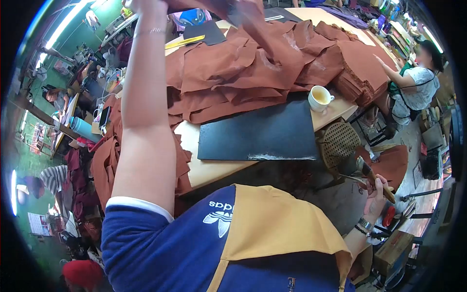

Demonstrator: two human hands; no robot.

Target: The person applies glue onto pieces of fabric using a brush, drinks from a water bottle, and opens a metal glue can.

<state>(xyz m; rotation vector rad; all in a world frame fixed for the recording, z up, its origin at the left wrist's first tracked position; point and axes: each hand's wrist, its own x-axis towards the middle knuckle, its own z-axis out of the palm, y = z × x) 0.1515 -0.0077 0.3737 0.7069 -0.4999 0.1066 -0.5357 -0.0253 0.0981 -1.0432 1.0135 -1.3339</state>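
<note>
My left arm stretches up to the top edge, where my left hand [150, 6] is partly cut off. A motion-blurred reddish-brown piece of sheet material [250, 24] runs from this hand over the pile and seems held in it; the fingers are mostly hidden. At lower right, my right hand [374, 202] is closed around the wooden handle of a brush [382, 187], its dark head tilted up and left. Layered reddish-brown pieces [228, 73] cover much of the table [214, 173]. A black board [258, 131] lies at the near edge, whitish along its front.
A white cup [320, 98] of yellowish liquid stands at the table's right corner. Beneath it is a woven cane seat [338, 143]. A yellow cutter [185, 42] lies at the back. A co-worker [416, 85] sits at right. More brown pieces [104, 163] hang at left.
</note>
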